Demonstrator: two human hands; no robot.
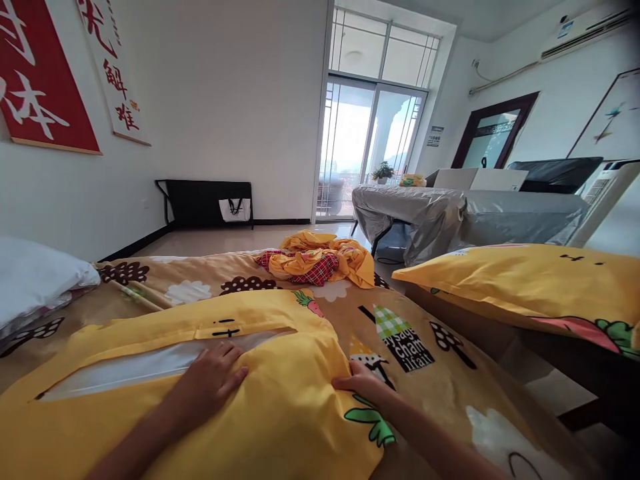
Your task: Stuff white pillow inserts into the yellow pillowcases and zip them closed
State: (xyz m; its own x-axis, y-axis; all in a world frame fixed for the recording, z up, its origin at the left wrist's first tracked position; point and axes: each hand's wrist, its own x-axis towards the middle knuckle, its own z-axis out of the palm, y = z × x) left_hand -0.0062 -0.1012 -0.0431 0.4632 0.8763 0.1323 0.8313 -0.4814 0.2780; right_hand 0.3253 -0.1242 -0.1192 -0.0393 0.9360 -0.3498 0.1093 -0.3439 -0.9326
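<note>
A yellow pillow point(280, 373) in a printed yellow case lies in front of me on the patterned bedsheet point(430, 360). Its white inner pillow point(140, 365) shows through a long slit in the case. My left hand point(210, 380) rests flat on top of the pillow at the edge of that slit, fingers spread. My right hand point(363, 387) grips the pillowcase at its right edge, fingers curled over the fabric.
A crumpled yellow and red plaid cloth point(317, 260) lies farther up the bed. A second yellow pillow point(530, 277) sits to the right on a dark surface. A white pillow point(35, 277) is at the left. A grey-covered table point(450, 213) stands near the glass door.
</note>
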